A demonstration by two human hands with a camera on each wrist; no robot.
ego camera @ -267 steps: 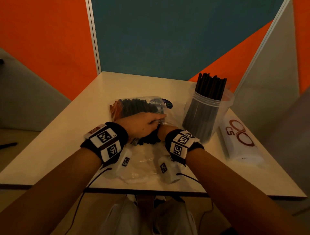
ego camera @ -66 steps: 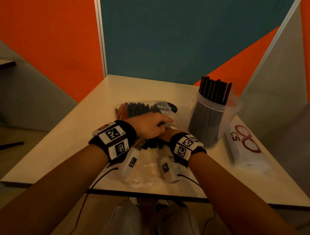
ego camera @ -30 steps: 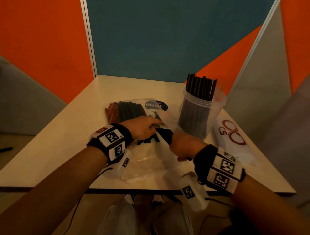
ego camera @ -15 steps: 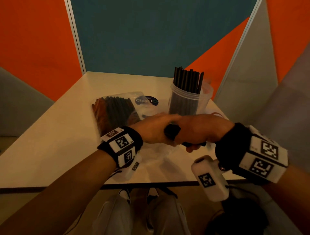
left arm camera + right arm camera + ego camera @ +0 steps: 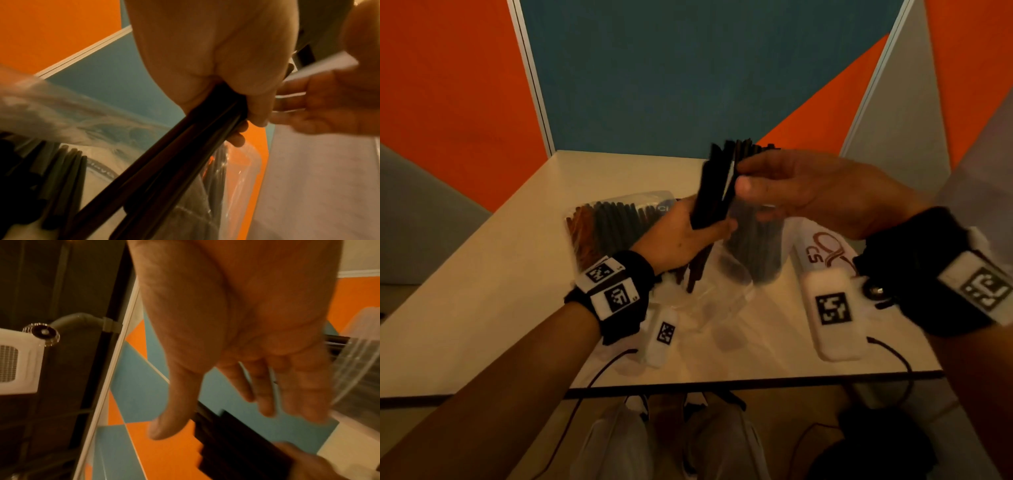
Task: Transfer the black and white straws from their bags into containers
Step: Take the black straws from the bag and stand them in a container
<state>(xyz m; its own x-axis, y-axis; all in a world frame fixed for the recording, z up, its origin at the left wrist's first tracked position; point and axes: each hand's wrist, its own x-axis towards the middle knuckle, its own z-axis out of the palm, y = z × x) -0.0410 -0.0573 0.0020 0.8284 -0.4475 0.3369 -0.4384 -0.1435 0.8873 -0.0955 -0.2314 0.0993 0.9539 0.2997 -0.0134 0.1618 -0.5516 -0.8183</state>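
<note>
Both hands are up over the table point(image 5: 493, 274) here. Left hand point(image 5: 681, 236) is curled tight around a bundle of black straws point(image 5: 714, 192), gripping it near the middle so the bundle stands tilted, tops leaning away from the person and lower ends poking out below the palm. From the left wrist view you can see the fingers point(image 5: 252, 104) wrapped round those smooth, thin dark tubes. Right hand point(image 5: 815, 192) sits just beside the top of the bundle with fingers stretched out fairly straight and thumb apart, fingertips at the straws; whether it's actually pinching any I can't tell, it's blurry. A white strip of something point(image 5: 320, 68) shows between the two hands. Down on the table, the crinkly clear plastic bag point(image 5: 619, 222) lies flat with more black straws inside, and the clear round plastic container point(image 5: 756, 253), already packed with upright black straws, stands right behind the hands. Another bag with a red printed logo point(image 5: 825, 250) lies to the right of it.
</note>
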